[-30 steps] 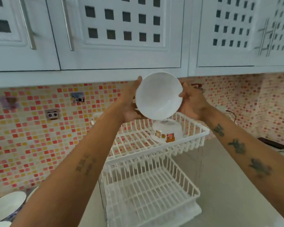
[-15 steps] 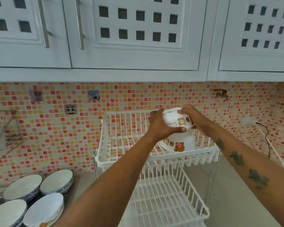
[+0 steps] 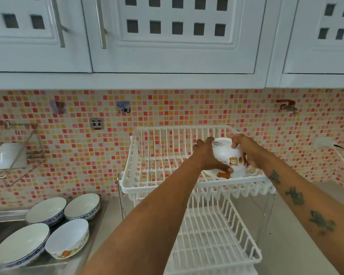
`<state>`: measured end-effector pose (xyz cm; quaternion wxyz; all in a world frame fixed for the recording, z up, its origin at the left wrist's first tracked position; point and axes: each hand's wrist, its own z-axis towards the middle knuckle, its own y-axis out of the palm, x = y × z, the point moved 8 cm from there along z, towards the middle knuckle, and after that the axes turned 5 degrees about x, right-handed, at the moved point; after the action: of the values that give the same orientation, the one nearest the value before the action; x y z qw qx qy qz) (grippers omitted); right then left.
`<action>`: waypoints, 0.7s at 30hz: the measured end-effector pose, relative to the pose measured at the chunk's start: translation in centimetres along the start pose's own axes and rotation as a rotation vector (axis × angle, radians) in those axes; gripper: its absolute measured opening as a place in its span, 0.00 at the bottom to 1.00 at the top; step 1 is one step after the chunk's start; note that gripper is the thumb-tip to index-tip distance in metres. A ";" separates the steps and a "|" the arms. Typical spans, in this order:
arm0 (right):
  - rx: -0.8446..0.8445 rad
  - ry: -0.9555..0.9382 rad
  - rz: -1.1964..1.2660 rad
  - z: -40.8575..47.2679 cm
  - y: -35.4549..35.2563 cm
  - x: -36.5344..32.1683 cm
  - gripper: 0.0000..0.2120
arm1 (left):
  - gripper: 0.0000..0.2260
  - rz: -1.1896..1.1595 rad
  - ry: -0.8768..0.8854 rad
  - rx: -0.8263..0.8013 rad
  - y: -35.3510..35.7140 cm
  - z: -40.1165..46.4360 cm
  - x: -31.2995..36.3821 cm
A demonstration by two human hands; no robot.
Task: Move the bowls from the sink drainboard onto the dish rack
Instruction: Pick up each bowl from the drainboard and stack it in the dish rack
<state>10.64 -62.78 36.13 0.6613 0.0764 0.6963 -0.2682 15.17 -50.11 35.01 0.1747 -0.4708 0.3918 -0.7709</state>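
An upside-down white bowl with cartoon-bear prints is held over the right end of the top tier of the dish rack, sitting on or just above a second inverted bear-print bowl that lies on that tier; whether the two touch cannot be told. The left hand cups the near-left side of the held bowl, its fingers spread along the wall and the thumb pressed low against it. The right hand grips the far-right side, its fingers curled over the bowl's foot. That makes two bowls at the rack. The rack is white wire with two tiers; the lower tier shows only bare wire where it is visible. To the left, on the steel sink drainboard, four bowls stand upright and close together: three blue-rimmed bowls, one at the back left, one at the back right and one at the front left, plus one bear-print bowl at the front right, tilted toward the camera. The rack stands on a grey surface against a pink and orange mosaic tile wall. Three small square picture hooks are stuck to the tiles, and white cabinet doors hang above.
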 end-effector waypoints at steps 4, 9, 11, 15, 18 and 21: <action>-0.014 -0.019 -0.031 -0.3 0.4 -0.2 0.16 | 0.51 0.024 0.000 -0.023 0.3 -0.1 -0.2; -0.034 -0.031 -0.083 -0.6 0.7 -0.4 0.14 | 0.50 -0.014 0.000 -0.054 0.6 0.0 -0.5; -0.018 -0.050 -0.109 -0.4 0.8 -0.6 0.16 | 0.49 -0.051 0.001 -0.080 0.5 -0.3 -0.5; 0.146 -0.166 -0.185 0.1 0.3 -1.6 0.20 | 0.41 -0.161 -0.001 -0.087 -1.7 -1.5 -0.2; 0.293 -0.361 -0.227 -1.2 1.0 -4.1 0.15 | 0.38 -0.227 -0.031 -0.053 -4.9 -2.7 -2.0; 0.279 -0.575 -0.215 -3.5 5.2 -8.0 0.15 | 0.28 -0.310 0.002 0.067 -9.5 -4.9 -4.5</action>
<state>10.88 -54.72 42.33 0.7818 0.0136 0.4421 -0.4395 14.12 -39.05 38.48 0.0690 -0.5189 0.2888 -0.8016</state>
